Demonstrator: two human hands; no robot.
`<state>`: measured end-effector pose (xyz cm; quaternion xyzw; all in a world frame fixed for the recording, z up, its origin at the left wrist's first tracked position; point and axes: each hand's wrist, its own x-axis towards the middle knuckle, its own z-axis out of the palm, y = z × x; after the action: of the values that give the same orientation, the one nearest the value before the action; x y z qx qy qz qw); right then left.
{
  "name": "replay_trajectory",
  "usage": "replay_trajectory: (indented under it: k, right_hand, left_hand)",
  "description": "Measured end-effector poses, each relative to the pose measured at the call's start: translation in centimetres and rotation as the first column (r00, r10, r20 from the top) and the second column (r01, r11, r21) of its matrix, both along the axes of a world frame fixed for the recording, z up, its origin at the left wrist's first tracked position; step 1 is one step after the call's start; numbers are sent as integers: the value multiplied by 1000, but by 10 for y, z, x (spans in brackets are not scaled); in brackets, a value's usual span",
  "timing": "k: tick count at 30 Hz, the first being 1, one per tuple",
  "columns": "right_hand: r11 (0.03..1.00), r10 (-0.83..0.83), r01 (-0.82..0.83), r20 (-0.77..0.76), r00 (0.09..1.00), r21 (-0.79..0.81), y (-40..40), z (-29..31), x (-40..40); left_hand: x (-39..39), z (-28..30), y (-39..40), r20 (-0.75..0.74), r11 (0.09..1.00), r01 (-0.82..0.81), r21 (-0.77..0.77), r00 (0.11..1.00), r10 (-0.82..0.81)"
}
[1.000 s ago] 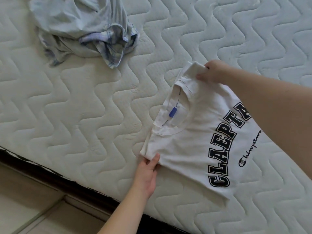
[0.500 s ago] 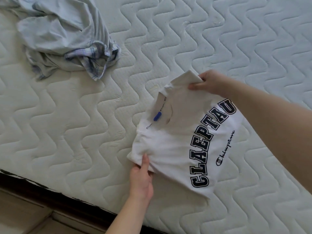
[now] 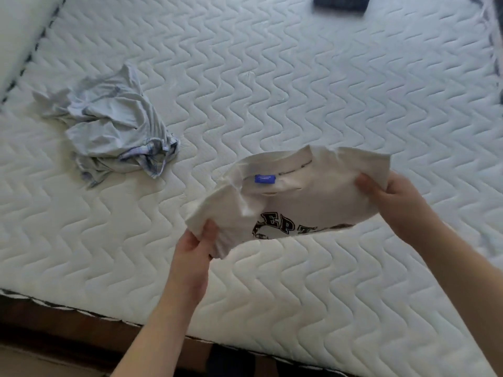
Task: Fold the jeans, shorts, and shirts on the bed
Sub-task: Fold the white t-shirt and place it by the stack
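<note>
A folded white T-shirt (image 3: 304, 191) with black block letters and a blue neck label hangs in the air above the quilted mattress (image 3: 272, 85). My left hand (image 3: 194, 246) grips its lower left corner. My right hand (image 3: 389, 197) pinches its right edge, thumb on top. The lettering is partly hidden where the shirt curls under. A crumpled pale grey-blue garment (image 3: 114, 126) with a plaid waistband lies on the mattress to the left.
A dark folded garment (image 3: 340, 4) sits at the far edge of the mattress, cut off by the frame. The bed's dark wooden frame (image 3: 68, 336) runs along the bottom. A pale wall or headboard shows at the top left.
The white shirt lay flat on the mattress; both hands have lifted it off the bed and turned it. The camera has tilted up, showing more of the mattress.
</note>
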<state>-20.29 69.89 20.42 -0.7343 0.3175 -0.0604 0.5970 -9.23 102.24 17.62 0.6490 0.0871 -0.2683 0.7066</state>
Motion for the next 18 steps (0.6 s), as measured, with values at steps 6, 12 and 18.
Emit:
replay_trajectory:
  k: [6,12,18]
  right_hand:
    - [964,-249,237,87,965,122,2,81,-93]
    - [892,-443,426,110,890,150,23,135,-186]
    - [715,-698,687,85,711,126,74,152,-264]
  left_hand:
    - [4,87,-21,281,987,129,100,948,-152]
    - [-19,124,-44,246,951,289,114,919,-308]
    - [-32,131,-70,155,808,575,129,793,-589]
